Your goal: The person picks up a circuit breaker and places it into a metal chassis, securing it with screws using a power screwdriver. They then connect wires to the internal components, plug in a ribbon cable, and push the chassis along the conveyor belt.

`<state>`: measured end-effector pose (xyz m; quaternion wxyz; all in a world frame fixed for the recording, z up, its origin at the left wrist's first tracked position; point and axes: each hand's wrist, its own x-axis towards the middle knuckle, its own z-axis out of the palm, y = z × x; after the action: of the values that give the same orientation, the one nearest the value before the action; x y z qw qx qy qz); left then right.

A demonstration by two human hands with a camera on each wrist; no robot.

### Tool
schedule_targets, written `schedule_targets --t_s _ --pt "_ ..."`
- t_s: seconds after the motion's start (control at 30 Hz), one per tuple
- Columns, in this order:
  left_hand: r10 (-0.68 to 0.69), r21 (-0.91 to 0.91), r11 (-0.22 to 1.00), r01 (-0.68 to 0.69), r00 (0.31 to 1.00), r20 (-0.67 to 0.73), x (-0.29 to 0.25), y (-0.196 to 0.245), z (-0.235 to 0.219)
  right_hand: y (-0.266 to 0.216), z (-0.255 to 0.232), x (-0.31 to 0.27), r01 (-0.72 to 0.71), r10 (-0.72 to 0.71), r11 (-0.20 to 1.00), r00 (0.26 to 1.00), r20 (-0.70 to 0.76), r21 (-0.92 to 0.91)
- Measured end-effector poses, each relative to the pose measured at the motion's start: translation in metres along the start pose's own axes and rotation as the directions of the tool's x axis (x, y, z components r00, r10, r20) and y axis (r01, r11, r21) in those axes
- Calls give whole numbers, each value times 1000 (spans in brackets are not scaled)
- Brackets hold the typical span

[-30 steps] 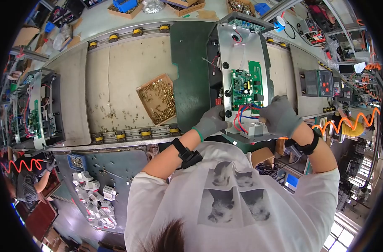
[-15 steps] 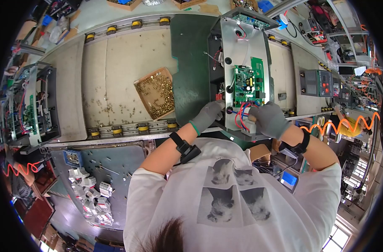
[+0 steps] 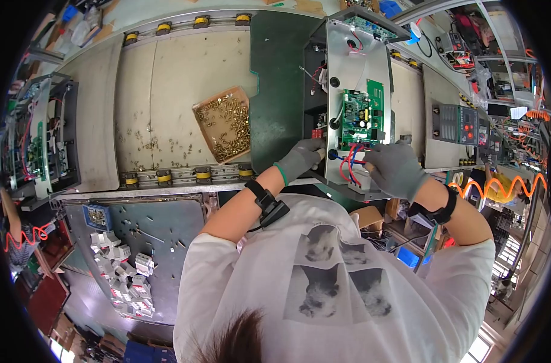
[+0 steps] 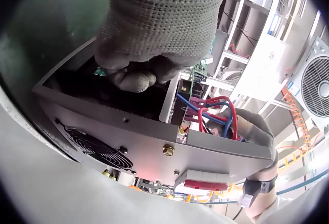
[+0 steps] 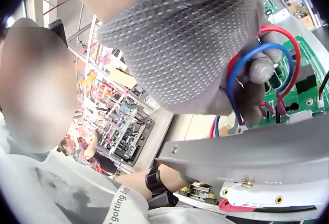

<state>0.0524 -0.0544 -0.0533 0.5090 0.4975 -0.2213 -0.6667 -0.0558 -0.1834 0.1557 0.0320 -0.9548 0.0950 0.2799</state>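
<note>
looping wires crowd the right grip beside the circuit board

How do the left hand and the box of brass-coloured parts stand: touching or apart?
Apart: the head view shows green surface between the left hand and the box.

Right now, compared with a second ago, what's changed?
The right hand has moved left across the metal box, in toward the red and blue wires; whether it grips them is unclear. The left hand stays at the box's left edge; the cardboard tray is unmoved.
</note>
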Motion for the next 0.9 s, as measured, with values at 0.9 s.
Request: schedule_targets --t_s 0.9 --pt "18 -170 985 10 987 160 4 -7 -12 -1 30 23 -190 159 970 968 192 154"
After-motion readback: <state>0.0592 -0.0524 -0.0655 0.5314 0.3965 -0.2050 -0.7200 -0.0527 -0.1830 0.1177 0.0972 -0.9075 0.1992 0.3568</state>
